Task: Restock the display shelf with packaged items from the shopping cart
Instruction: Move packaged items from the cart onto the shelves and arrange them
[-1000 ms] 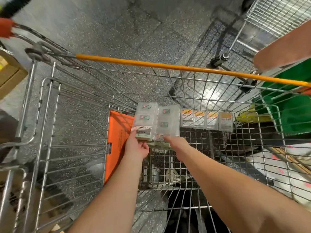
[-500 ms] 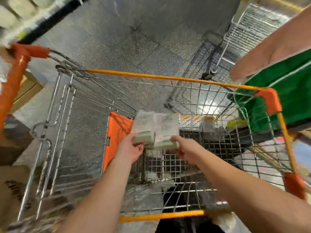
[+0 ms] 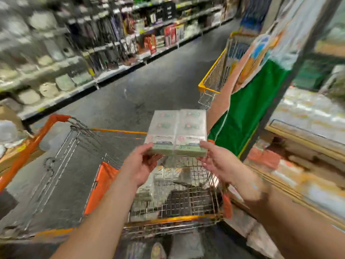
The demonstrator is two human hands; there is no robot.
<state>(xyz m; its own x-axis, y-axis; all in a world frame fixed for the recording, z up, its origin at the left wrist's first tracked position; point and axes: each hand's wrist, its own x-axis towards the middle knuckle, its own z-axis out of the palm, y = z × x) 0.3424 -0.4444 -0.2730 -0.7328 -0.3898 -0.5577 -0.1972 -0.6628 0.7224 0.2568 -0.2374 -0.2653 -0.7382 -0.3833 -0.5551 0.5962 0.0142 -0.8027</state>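
Two clear-wrapped packs [image 3: 176, 132] with green bases sit side by side, lifted above the wire shopping cart [image 3: 61, 157]. My left hand [image 3: 142, 162] grips the left pack's near lower corner. My right hand [image 3: 218, 161] holds the right pack's near edge, fingers under it. More packaged items [image 3: 164, 176] lie blurred in the cart's basket below. The display shelf [image 3: 306, 131] stands at the right, blurred.
Another person in a green apron [image 3: 248, 109] stands close on the right, by a yellow-rimmed cart [image 3: 212, 79]. Stocked shelves [image 3: 74, 53] line the left side of the aisle. The dark floor [image 3: 141, 90] runs ahead between them. Cardboard boxes [image 3: 11, 150] sit at far left.
Both hands have lifted the two packs up out of the cart. The view has swung upward from the cart's basket to the aisle and shelves.
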